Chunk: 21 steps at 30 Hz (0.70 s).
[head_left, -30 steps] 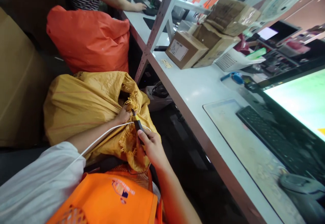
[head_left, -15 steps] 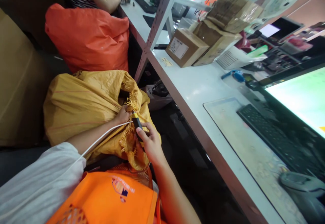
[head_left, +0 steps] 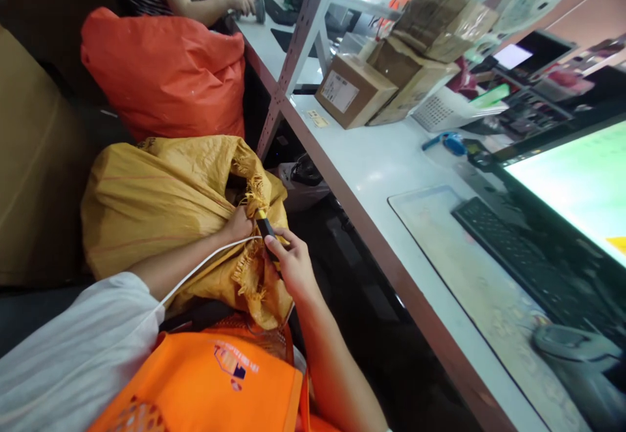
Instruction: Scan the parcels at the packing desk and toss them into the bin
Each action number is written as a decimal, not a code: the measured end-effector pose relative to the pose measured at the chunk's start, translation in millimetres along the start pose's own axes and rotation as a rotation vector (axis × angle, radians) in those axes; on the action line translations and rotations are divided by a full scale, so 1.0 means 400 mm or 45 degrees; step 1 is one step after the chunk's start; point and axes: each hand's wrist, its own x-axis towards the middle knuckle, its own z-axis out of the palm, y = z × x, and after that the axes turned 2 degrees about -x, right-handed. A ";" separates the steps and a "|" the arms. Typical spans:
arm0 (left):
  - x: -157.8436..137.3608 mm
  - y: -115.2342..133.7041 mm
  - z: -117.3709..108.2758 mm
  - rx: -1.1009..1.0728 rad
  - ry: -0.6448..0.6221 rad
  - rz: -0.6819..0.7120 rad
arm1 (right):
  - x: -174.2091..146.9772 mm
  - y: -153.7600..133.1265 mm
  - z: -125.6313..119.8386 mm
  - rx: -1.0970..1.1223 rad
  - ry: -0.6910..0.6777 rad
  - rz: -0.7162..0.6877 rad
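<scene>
A bulging yellow woven sack (head_left: 151, 190) lies in front of me, its mouth frayed into loose threads. My left hand (head_left: 239, 223) is closed on the gathered cloth at that mouth; the sack hides some of its fingers. In my right hand (head_left: 291, 259) is a slim black tool with a yellow end, which looks like a utility knife (head_left: 265, 226). The yellow end points up at the frayed edge, close to my left fingers. Whether a blade is out, I cannot tell. A white cable (head_left: 208, 257) runs over my left forearm towards the tool.
Behind the yellow sack stands a red sack (head_left: 166, 73). To the right, a white desk (head_left: 362, 164) carries cardboard boxes (head_left: 357, 89), a keyboard (head_left: 503, 249), a mouse (head_left: 577, 347) and a monitor (head_left: 577, 177). A metal post (head_left: 303, 34) rises at its corner. Another person's hand (head_left: 242, 1) shows beyond.
The utility knife in my right hand has shifted slightly and its yellow end sits nearer the frayed threads. My left hand keeps its grip. The other person's hand has moved right.
</scene>
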 end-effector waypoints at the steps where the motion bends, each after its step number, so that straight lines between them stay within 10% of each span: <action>1: 0.006 0.001 -0.002 -0.012 0.026 -0.002 | -0.013 0.006 -0.002 0.002 0.001 -0.005; 21: 0.019 -0.027 -0.014 -0.119 0.103 0.006 | -0.061 0.026 0.025 0.107 0.044 0.027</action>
